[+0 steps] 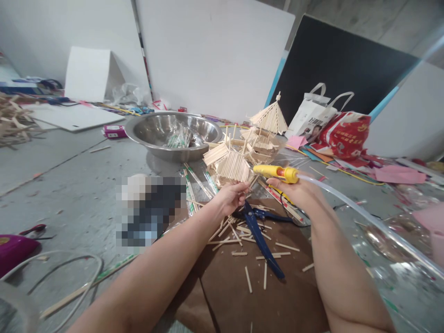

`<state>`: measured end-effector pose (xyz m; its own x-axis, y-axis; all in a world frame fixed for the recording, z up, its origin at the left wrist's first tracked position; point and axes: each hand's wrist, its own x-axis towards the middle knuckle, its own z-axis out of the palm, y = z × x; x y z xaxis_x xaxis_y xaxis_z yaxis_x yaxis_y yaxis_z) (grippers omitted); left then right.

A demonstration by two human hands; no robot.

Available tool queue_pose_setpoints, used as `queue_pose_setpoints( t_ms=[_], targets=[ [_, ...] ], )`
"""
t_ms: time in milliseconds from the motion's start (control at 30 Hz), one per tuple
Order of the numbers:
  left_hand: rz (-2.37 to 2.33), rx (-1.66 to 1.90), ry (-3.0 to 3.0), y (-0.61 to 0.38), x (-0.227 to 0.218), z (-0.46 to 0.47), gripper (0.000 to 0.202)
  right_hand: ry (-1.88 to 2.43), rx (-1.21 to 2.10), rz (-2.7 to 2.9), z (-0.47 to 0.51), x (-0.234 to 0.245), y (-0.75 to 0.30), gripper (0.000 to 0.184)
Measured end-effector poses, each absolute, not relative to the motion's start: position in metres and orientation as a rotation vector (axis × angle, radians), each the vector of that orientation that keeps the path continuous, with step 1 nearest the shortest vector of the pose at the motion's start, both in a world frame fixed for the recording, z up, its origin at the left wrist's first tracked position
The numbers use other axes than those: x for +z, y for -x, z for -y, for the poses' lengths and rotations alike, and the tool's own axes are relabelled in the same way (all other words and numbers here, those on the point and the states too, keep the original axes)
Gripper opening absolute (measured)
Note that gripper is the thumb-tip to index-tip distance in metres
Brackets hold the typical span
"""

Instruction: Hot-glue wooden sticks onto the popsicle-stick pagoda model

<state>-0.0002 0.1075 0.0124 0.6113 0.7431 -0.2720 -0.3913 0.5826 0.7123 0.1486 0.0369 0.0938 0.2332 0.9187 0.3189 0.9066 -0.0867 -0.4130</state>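
Note:
My right hand grips a yellow hot glue gun, its nozzle pointing left at a model pagoda built from thin wooden sticks. A long clear glue stick trails out of the gun's back. At the model's lower edge my left hand is closed, fingertips pinched together; what lies between them, if anything, is too small to make out. Below the hands, blue-handled cutters rest among cut stick pieces on brown cardboard. A taller pointed stick roof rises behind.
A steel basin holding wrapped chopsticks stands behind on the left. Wrapped chopsticks also lie beside the model. Back right are a white bag and a red bag. A cable curls at lower left near a purple object.

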Motion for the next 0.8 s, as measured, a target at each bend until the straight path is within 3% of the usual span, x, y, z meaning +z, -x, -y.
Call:
queue_pose_setpoints(
  t_ms=[800],
  targets=[
    [-0.605,0.710,-0.628,0.0007,0.0155,-0.1053,0.015,2.028,0.008,1.659,-0.0376,0.0915,-0.1501,0.047]
  ],
)
